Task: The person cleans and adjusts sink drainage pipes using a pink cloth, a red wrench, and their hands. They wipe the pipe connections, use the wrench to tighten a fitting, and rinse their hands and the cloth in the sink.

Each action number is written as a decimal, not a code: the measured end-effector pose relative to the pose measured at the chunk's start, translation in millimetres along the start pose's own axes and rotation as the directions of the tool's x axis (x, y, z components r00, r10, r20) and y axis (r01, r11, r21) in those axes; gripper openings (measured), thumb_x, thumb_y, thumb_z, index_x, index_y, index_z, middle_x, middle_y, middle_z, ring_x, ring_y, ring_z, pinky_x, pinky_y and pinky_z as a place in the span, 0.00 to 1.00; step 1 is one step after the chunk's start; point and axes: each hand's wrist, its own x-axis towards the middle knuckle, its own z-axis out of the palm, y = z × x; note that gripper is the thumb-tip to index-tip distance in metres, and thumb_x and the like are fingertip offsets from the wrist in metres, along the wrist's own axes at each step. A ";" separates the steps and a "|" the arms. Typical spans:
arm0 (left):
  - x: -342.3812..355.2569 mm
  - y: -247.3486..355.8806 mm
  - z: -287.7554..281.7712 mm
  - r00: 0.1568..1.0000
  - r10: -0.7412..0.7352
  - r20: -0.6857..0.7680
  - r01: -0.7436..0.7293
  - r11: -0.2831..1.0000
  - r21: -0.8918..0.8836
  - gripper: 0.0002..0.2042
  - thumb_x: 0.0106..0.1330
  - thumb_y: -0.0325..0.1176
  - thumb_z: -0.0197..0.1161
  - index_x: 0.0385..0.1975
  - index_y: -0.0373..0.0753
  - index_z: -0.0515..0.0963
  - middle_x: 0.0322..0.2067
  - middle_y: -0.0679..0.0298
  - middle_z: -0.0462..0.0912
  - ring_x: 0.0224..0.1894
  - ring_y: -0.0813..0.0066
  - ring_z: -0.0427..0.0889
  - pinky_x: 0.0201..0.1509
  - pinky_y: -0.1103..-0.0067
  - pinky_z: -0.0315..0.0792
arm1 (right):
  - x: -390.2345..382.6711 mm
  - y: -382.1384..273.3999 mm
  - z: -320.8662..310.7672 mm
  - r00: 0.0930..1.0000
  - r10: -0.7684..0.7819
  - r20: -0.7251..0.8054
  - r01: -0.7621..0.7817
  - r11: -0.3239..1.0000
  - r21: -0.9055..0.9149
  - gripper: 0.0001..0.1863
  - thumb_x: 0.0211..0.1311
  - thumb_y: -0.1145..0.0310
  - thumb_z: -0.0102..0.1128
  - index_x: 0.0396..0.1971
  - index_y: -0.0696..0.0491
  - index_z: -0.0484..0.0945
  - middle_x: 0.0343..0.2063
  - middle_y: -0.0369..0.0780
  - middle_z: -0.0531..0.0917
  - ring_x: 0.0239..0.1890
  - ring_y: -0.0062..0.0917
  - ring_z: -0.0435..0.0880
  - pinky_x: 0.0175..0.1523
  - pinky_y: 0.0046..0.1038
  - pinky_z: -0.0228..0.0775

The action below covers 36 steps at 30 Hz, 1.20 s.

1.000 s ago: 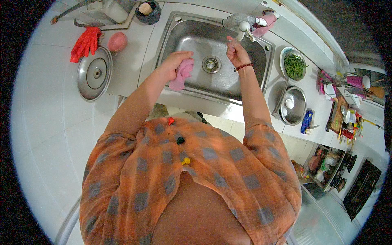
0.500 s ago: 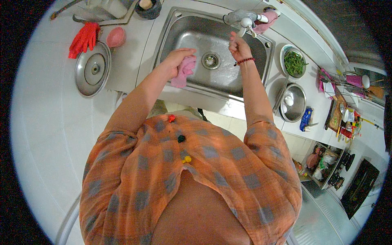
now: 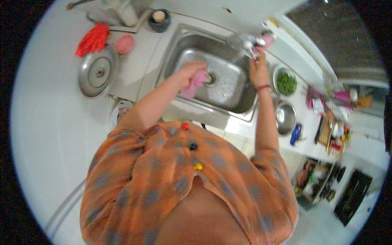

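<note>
In the head view my left hand [image 3: 190, 71] is closed on a pink cloth [image 3: 192, 87] over the left part of the steel sink [image 3: 226, 100], partly hiding the drain. My right hand [image 3: 258, 67] is raised to the faucet [image 3: 247, 45], its fingertips at the handle; blur hides whether they grip it. Water appears to run from the spout into the basin. A second pink cloth [image 3: 268, 40] lies behind the faucet.
Left of the sink are red gloves [image 3: 92, 41], a pink oval object [image 3: 123, 43], a round lid [image 3: 92, 81] and a dark pot [image 3: 159, 26]. Rightward are green beans [image 3: 286, 81], a steel bowl [image 3: 288, 116], a blue packet [image 3: 296, 134] and a cluttered cutting board [image 3: 325, 130].
My right hand has risen to the faucet handle, and water now seems to flow. The view has shifted and blurred; my left hand still holds the cloth.
</note>
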 end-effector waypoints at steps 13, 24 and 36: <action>-0.6 3.5 6.0 0.997 0.071 0.006 -0.070 0.992 -0.101 0.11 0.56 0.32 0.59 0.40 0.41 0.74 0.27 0.63 0.78 0.24 0.71 0.78 0.20 0.71 0.74 | 71.1 -45.5 -41.0 0.653 -0.314 0.689 0.743 0.443 -0.502 0.22 0.48 0.66 0.56 0.46 0.47 0.69 0.49 0.40 0.72 0.37 0.33 0.80 0.35 0.33 0.73; -3.8 10.5 -3.5 0.997 0.068 -0.022 -0.070 0.991 -0.115 0.10 0.56 0.33 0.60 0.37 0.41 0.75 0.22 0.64 0.77 0.20 0.74 0.76 0.18 0.76 0.72 | 22.4 -135.9 -68.0 0.798 -0.347 0.493 0.541 0.773 -0.332 0.20 0.49 0.67 0.57 0.45 0.48 0.70 0.42 0.43 0.74 0.38 0.36 0.78 0.39 0.36 0.70; -12.6 -0.7 -49.4 0.993 0.078 0.083 -0.070 0.993 -0.091 0.11 0.58 0.36 0.59 0.39 0.40 0.75 0.29 0.64 0.78 0.26 0.76 0.76 0.26 0.79 0.72 | -27.2 -40.5 118.7 0.853 0.096 0.512 -0.430 0.684 0.589 0.17 0.53 0.68 0.44 0.43 0.56 0.72 0.38 0.37 0.74 0.44 0.22 0.70 0.49 0.21 0.60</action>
